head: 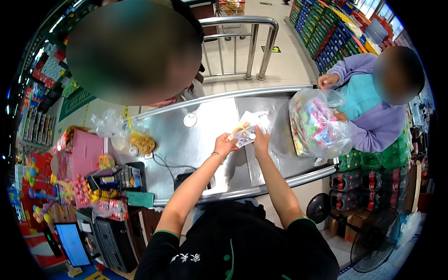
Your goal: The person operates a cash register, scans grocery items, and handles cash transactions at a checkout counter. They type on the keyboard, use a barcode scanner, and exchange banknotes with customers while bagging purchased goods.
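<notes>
Over the steel checkout counter [206, 112], my left hand [225, 144] grips the near left corner of some banknotes [245, 131]. On their right side my right hand [261, 140] pinches the same notes, thumb on top. One note is yellowish and another purplish; they fan slightly apart. A coin [252, 135] appears to lie on the notes by my right thumb. Farther right, a person in a lilac jacket [379, 129] has a hand on a clear plastic bag [320, 126] of colourful packets at the counter's end.
Another person [168, 103] stands across the counter at upper left. A yellow net bag [141, 140] and plastic bags lie left, near a black cable [164, 164]. A keyboard [113, 241] and monitor [73, 245] stand lower left. A pedestal fan [375, 239] is lower right; a metal railing [252, 49] stands beyond.
</notes>
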### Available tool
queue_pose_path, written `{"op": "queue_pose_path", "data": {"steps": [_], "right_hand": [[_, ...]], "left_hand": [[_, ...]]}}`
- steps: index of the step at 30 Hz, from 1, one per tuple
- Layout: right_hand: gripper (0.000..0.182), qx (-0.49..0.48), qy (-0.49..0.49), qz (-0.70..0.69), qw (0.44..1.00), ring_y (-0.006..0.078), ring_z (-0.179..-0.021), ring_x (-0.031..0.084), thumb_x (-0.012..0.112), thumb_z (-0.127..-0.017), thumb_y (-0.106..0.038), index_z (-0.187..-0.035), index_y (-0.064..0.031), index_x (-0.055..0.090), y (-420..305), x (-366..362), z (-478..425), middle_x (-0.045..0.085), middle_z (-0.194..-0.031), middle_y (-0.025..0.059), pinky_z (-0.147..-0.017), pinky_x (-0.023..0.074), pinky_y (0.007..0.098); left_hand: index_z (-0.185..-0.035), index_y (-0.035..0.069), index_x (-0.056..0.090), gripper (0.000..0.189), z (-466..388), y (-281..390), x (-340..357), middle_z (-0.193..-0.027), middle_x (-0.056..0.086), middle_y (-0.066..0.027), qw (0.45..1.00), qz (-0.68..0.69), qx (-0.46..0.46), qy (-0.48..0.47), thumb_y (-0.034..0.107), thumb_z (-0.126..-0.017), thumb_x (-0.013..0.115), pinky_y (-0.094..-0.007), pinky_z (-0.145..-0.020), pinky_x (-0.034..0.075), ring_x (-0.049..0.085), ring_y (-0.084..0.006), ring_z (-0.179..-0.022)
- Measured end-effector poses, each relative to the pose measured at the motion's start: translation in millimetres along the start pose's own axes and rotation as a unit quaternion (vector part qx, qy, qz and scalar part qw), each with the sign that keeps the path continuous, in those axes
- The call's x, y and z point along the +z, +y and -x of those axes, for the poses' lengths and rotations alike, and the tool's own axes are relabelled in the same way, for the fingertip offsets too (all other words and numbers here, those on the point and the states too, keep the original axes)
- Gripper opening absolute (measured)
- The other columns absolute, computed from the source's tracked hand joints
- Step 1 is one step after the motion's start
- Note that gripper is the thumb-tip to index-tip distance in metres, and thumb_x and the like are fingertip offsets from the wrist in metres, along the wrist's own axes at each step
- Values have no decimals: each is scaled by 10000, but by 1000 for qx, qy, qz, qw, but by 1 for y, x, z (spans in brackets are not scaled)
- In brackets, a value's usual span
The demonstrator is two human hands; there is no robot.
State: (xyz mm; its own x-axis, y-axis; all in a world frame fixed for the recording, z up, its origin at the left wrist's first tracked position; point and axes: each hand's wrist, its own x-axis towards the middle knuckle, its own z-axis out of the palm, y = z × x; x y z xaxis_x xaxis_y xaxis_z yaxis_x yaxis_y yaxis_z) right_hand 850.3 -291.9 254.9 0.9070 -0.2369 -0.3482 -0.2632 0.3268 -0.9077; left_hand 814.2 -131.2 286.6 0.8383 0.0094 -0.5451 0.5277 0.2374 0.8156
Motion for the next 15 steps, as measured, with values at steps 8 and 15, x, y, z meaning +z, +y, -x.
{"op": "queue_pose_path", "data": {"steps": [8,15], "right_hand": [[282,-109,156,216,957,238,-809,609,618,-921,-225,-980,50,614,25,-39,-73,659,-868,158,-751,473,369],[247,-80,159,367,913,259,-732,579,636,-888,-135,-1067,14,553,4,-60,-82,602,-791,149,-717,463,379]], "left_hand": [[-819,32,675,178,-124,-21,45,-710,688,-81,930,-351,90,67,206,-825,714,-317,-561,507,650,-172,-605],[-857,75,671,210,-154,4,77,-869,665,-100,806,-560,186,52,277,-883,620,-414,-677,508,641,-329,-790]]}}
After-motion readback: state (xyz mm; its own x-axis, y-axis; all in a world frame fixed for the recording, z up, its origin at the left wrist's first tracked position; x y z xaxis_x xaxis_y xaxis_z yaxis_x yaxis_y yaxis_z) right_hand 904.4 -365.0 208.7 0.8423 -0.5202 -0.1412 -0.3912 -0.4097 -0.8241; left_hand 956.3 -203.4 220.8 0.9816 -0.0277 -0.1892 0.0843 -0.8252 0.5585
